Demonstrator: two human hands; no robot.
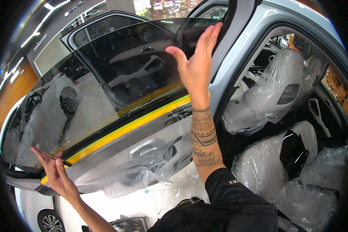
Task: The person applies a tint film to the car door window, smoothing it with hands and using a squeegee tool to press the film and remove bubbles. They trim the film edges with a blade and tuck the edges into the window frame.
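An open car door with tinted window glass (pixel 131 58) spans the left and centre, a yellow tape strip (pixel 131 124) along the glass's base and clear plastic sheet (pixel 150 162) over the lower panel. My left hand (pixel 58 174) is closed on a slim tool (pixel 50 155) with a dark tip, at the lower left of the glass. My right hand (pixel 195 65) is open, fingers extended and thumb apart, over the upper right of the glass beside the dark door frame (pixel 236 31).
The car body (pixel 274 17) frames an open doorway at right, showing plastic-wrapped seats (pixel 274 92) and black pieces (pixel 290 154) on the rear seat. Another car's wheel (pixel 50 222) is at lower left. A metal-framed item (pixel 139 222) stands on the tiled floor (pixel 96 208).
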